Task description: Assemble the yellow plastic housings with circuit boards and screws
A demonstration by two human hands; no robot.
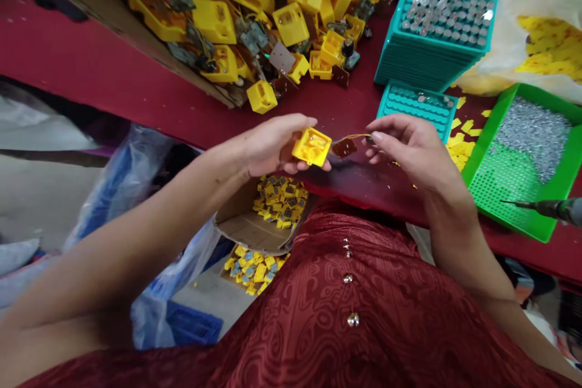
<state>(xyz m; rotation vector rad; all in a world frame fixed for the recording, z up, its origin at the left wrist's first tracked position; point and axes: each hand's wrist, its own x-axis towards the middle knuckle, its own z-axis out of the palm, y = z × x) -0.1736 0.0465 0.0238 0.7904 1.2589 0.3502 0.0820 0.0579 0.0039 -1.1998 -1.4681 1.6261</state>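
Observation:
My left hand (pixel 277 145) is closed around a small yellow plastic housing (pixel 313 147), its open side turned up toward me. Thin yellow wires (pixel 352 137) run from the housing to my right hand (pixel 407 148). Between thumb and fingers, my right hand pinches a small dark part (pixel 370 139) at the wires' end; its kind is too small to tell. A brown circuit board (pixel 344 148) hangs between the two hands, over the red tabletop (pixel 336 116).
Many yellow housings with boards (pixel 291 24) are heaped at the back left beside a cardboard flap (pixel 150 42). Stacked teal trays (pixel 422 63) hold round metal discs. At right stand a green basket of screws (pixel 477 188) and a screwdriver tip (pixel 541 207). Below is a carton (pixel 240 230).

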